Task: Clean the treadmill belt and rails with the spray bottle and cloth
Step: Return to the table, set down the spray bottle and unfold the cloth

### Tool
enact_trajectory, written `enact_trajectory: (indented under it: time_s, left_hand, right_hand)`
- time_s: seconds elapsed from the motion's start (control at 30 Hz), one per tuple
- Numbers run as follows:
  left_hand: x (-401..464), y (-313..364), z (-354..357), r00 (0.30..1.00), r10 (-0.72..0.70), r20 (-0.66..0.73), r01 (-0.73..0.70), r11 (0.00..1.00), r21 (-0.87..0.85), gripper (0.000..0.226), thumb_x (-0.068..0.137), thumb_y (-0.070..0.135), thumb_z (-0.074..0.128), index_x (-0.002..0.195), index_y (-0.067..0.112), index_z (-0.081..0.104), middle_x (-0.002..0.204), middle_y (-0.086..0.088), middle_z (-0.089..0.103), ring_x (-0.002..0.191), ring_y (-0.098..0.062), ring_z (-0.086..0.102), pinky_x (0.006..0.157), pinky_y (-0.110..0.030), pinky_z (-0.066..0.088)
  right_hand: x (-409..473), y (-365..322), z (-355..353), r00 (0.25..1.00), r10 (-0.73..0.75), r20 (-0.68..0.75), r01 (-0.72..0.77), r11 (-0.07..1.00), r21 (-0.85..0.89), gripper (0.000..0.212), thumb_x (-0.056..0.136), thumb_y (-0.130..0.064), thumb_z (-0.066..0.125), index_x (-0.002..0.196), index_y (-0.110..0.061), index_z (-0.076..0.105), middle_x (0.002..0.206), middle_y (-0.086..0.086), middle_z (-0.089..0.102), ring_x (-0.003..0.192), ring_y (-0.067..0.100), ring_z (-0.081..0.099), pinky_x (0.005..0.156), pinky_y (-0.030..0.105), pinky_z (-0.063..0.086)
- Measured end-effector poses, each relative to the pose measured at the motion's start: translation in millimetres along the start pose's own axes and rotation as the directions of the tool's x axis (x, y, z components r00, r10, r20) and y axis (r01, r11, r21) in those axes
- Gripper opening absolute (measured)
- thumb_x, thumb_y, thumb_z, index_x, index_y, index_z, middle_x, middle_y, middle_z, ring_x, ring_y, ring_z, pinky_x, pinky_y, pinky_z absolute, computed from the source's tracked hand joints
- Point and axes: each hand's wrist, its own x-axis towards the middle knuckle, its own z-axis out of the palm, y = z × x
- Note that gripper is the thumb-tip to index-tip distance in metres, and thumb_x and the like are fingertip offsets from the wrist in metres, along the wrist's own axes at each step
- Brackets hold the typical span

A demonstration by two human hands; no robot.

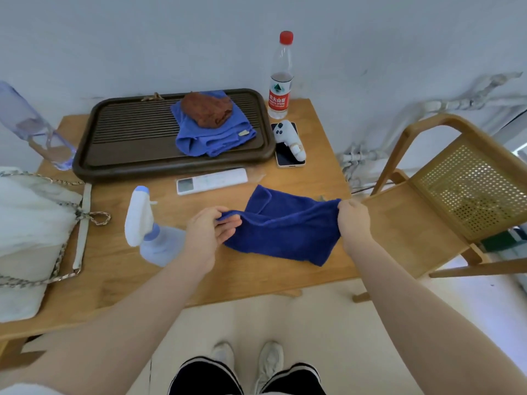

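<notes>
Stretching the cloth (pixel 281 226) above the table (pixel 119 269), left hand (pixel 209 233) and right hand (pixel 353 220) pinch opposite edges. Soft, light, limp: grip corners. Spray bottle (pixel 151 229) lies at 9 o'clock.

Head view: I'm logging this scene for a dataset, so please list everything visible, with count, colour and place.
Cloth: 1, dark blue, held stretched above the table's front.
Spray bottle: 1, white and pale blue, lying on the table, front left.
Table: 1, light wood.
Tray: 1, dark brown, at the table's back.
Lighter blue cloth: 1, on the tray.
Brown cloth: 1, atop the lighter blue cloth.
Water bottle: 1, clear, red cap, back right.
Phone: 1, dark screen, right of the tray.
White gadget: 1, lying on the phone.
Remote: 1, white, before the tray.
Bag: 1, white, chain strap, left edge.
Chair: 1, wood and cane, right.
Left hand: grips the cloth's left end.
Right hand: grips its right end.
</notes>
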Motion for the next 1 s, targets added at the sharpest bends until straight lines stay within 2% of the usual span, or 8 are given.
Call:
enact_trajectory:
  time_s: [0.17, 0.3, 0.37, 0.43, 0.53, 0.7, 0.83, 1.0]
  left_hand:
    - [36, -1, 44, 0.988, 0.041, 0.146, -0.070, 0.977, 0.203, 0.023, 0.094, 0.004, 0.039, 0.104, 0.011, 0.059, 0.087, 0.000, 0.070, 0.093, -0.012, 0.065, 0.080, -0.021, 0.048]
    - [62, -10, 66, 0.955, 0.152, 0.255, -0.253, 0.866, 0.431, 0.060, 0.093, 0.006, 0.047, 0.146, 0.024, 0.025, 0.120, 0.008, 0.059, 0.101, -0.007, 0.056, 0.096, -0.027, 0.040]
    - [71, -20, 62, 0.942, 0.210, 0.264, -0.335, 0.664, 0.668, 0.068, 0.093, 0.008, 0.048, 0.150, 0.023, 0.014, 0.122, 0.007, 0.051, 0.100, -0.011, 0.050, 0.087, -0.026, 0.037]
    - [75, -33, 49, 0.934, 0.247, 0.259, -0.337, 0.360, 0.870, 0.055, 0.092, 0.018, 0.053, 0.142, 0.014, 0.030, 0.126, -0.005, 0.050, 0.104, -0.021, 0.050, 0.083, -0.033, 0.040]
    - [71, -47, 32, 0.926, 0.235, 0.296, -0.307, 0.013, 0.952, 0.057, 0.093, 0.030, 0.056, 0.141, 0.014, 0.029, 0.135, -0.013, 0.038, 0.115, -0.030, 0.047, 0.087, -0.039, 0.043]
    - [60, -48, 11, 0.930, 0.205, 0.304, -0.323, 0.066, 0.944, 0.048, 0.099, 0.030, 0.040, 0.145, 0.028, 0.024, 0.136, -0.012, 0.039, 0.096, -0.028, 0.056, 0.072, -0.033, 0.042]
    - [41, -58, -28, 0.931, 0.122, 0.345, -0.330, -0.132, 0.935, 0.065, 0.096, 0.018, 0.040, 0.151, 0.033, 0.010, 0.147, -0.015, 0.013, 0.096, -0.028, 0.058, 0.080, -0.033, 0.048]
    - [33, -59, -48, 0.900, 0.209, 0.383, -0.397, 0.029, 0.917, 0.062, 0.091, 0.031, 0.051, 0.148, 0.023, 0.028, 0.150, -0.009, 0.010, 0.123, -0.024, 0.045, 0.099, -0.035, 0.043]
  right_hand:
    - [30, 18, -3, 0.988, -0.039, -0.150, 0.019, 0.991, -0.136, 0.028, 0.093, -0.011, 0.034, 0.068, -0.021, 0.042, 0.072, -0.004, 0.041, 0.071, 0.019, 0.040, 0.070, 0.033, 0.034]
    - [49, 22, -3, 0.991, -0.043, -0.125, 0.016, 0.977, -0.212, 0.031, 0.098, -0.019, 0.032, 0.115, -0.006, 0.054, 0.107, 0.009, 0.057, 0.093, 0.024, 0.050, 0.082, 0.037, 0.040]
    - [51, 23, -1, 0.996, -0.046, -0.077, 0.018, 0.943, -0.331, 0.036, 0.099, -0.022, 0.035, 0.129, -0.004, 0.044, 0.121, 0.011, 0.048, 0.107, 0.027, 0.049, 0.091, 0.038, 0.040]
    - [45, 29, 3, 0.998, -0.054, -0.044, 0.026, 0.878, -0.478, 0.046, 0.096, -0.027, 0.044, 0.134, -0.002, 0.038, 0.134, 0.016, 0.042, 0.118, 0.033, 0.046, 0.097, 0.043, 0.041]
    - [29, 45, 17, 1.000, -0.016, 0.021, 0.025, 0.822, -0.569, 0.050, 0.090, -0.033, 0.054, 0.128, -0.003, 0.043, 0.123, 0.015, 0.053, 0.112, 0.034, 0.052, 0.091, 0.044, 0.046]
    - [7, 30, 46, 0.981, -0.026, 0.193, 0.103, 0.912, -0.397, 0.036, 0.090, -0.019, 0.055, 0.124, -0.012, 0.046, 0.107, 0.004, 0.058, 0.093, 0.022, 0.055, 0.075, 0.033, 0.043]
    - [2, 13, 48, 0.956, -0.094, 0.279, 0.217, 0.867, -0.449, 0.035, 0.092, -0.014, 0.050, 0.126, -0.020, 0.047, 0.105, 0.002, 0.057, 0.081, 0.016, 0.051, 0.068, 0.030, 0.043]
    - [-25, -15, 65, 0.943, -0.210, 0.259, 0.321, 0.778, -0.540, 0.041, 0.093, -0.018, 0.053, 0.132, -0.008, 0.043, 0.123, 0.011, 0.055, 0.104, 0.024, 0.053, 0.073, 0.027, 0.037]
